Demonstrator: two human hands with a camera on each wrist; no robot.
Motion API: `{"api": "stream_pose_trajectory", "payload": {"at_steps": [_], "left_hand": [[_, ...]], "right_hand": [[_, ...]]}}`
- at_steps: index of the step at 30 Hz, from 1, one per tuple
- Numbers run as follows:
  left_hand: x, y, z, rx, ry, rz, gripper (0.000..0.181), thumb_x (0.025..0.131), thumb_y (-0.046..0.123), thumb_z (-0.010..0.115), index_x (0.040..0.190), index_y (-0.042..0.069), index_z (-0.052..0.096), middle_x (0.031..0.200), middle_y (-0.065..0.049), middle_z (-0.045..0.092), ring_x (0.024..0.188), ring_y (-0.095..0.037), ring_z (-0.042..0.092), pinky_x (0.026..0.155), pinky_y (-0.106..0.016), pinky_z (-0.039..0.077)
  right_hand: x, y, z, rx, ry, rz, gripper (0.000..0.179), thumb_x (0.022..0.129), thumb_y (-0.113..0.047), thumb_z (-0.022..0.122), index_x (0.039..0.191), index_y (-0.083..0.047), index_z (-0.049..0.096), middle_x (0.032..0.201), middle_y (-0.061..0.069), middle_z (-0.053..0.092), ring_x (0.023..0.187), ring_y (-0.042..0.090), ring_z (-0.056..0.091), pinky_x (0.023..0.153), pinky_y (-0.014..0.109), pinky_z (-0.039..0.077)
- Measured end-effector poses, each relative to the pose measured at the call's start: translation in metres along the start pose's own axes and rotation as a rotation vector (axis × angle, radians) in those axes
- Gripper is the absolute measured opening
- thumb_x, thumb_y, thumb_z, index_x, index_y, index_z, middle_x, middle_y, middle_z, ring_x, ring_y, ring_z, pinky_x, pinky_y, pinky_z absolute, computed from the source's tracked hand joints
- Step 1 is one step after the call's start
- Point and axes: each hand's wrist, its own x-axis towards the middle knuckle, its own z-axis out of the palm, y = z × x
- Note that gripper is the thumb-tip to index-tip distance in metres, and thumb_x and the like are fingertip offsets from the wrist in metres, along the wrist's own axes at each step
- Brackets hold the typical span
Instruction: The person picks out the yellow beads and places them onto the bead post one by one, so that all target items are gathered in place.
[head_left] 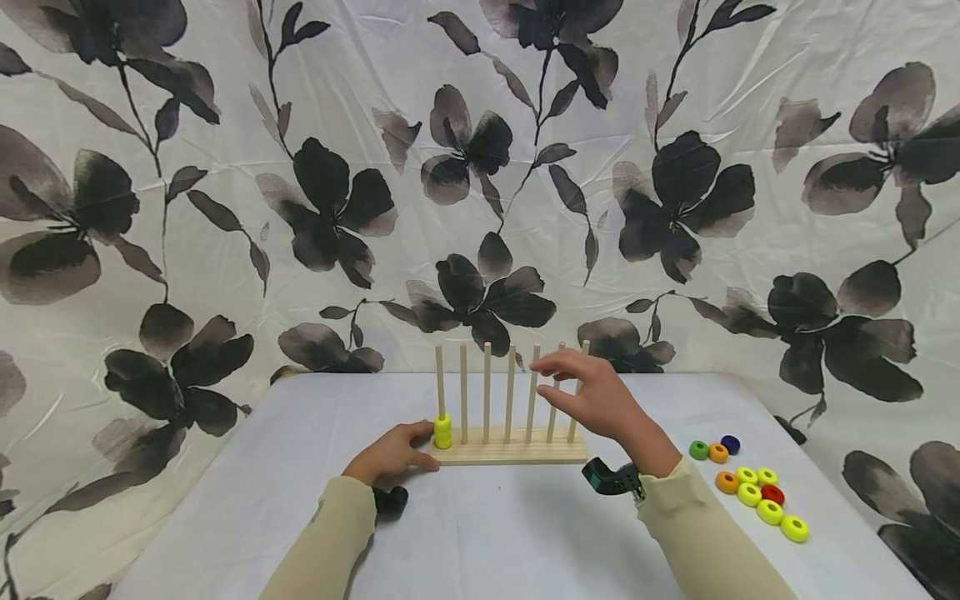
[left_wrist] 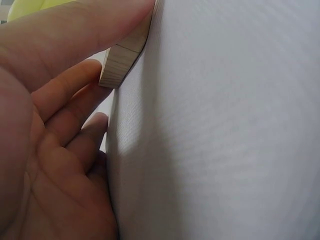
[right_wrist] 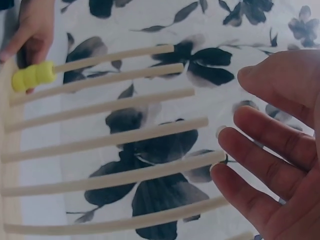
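A wooden peg rack (head_left: 510, 454) stands on the table, its row of upright pegs rising from a flat base. Three yellow rings (head_left: 442, 434) are stacked on the leftmost peg. My left hand (head_left: 390, 454) holds the left end of the base, thumb along the front and fingers behind; the left wrist view shows the base's corner (left_wrist: 116, 65) between them. In front of the right-hand pegs, my right hand (head_left: 596, 400) is raised with nothing in it. Its fingers are loosely bent and apart, near the peg tops in the right wrist view.
On the right of the white-covered table (head_left: 465, 533) lie loose rings: several yellow ones (head_left: 795, 536), a red one (head_left: 772, 502), a green one (head_left: 694, 455), a dark blue one (head_left: 735, 438) and two orange ones. A flower-patterned cloth (head_left: 405, 225) hangs behind the table.
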Motion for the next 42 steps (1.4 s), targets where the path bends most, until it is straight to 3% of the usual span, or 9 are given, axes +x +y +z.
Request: {"api": "stream_pose_trajectory", "payload": {"at_steps": [18, 42], "left_hand": [[0.001, 0.001, 0.000, 0.016, 0.000, -0.001, 0.084, 0.069, 0.032, 0.086, 0.142, 0.015, 0.050, 0.153, -0.011, 0.041, 0.144, -0.035, 0.032, 0.117, -0.058, 0.024], [-0.001, 0.002, 0.000, 0.013, 0.000, 0.009, 0.081, 0.070, 0.030, 0.086, 0.141, 0.014, 0.051, 0.153, -0.013, 0.040, 0.144, -0.036, 0.032, 0.117, -0.057, 0.024]], "right_hand": [[-0.029, 0.026, -0.013, -0.039, -0.033, 0.086, 0.016, 0.091, -0.019, 0.067, 0.106, -0.021, 0.070, 0.105, -0.004, 0.070, 0.094, 0.013, 0.068, 0.085, 0.037, 0.058], [-0.065, 0.059, -0.036, -0.124, -0.114, 0.198, 0.016, 0.091, -0.019, 0.066, 0.106, -0.019, 0.071, 0.103, -0.007, 0.071, 0.091, 0.012, 0.068, 0.084, 0.041, 0.058]]}}
